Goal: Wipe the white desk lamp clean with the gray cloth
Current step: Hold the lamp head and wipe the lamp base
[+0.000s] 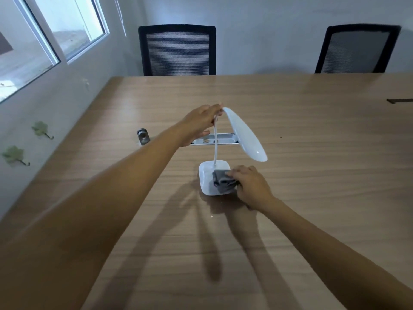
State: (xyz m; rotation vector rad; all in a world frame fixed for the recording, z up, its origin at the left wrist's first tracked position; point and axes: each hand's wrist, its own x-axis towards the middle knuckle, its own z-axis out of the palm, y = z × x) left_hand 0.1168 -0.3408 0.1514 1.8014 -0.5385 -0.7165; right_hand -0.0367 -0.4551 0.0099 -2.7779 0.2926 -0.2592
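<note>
The white desk lamp [244, 134] stands on the wooden table [312, 153], its oval head tilted down to the right above a square white base. My left hand [201, 121] grips the top of the lamp's thin bent neck, just behind the head. A bunched gray cloth [223, 181] lies on the right side of the base, pressed down by my right hand [251, 185], whose fingers cover the cloth's right part.
A silver cable tray [223, 138] is set into the table behind the lamp. A small metal cylinder [143, 137] stands to the left. Two black mesh chairs [177, 50] are at the far edge. A wall with windows runs along the left.
</note>
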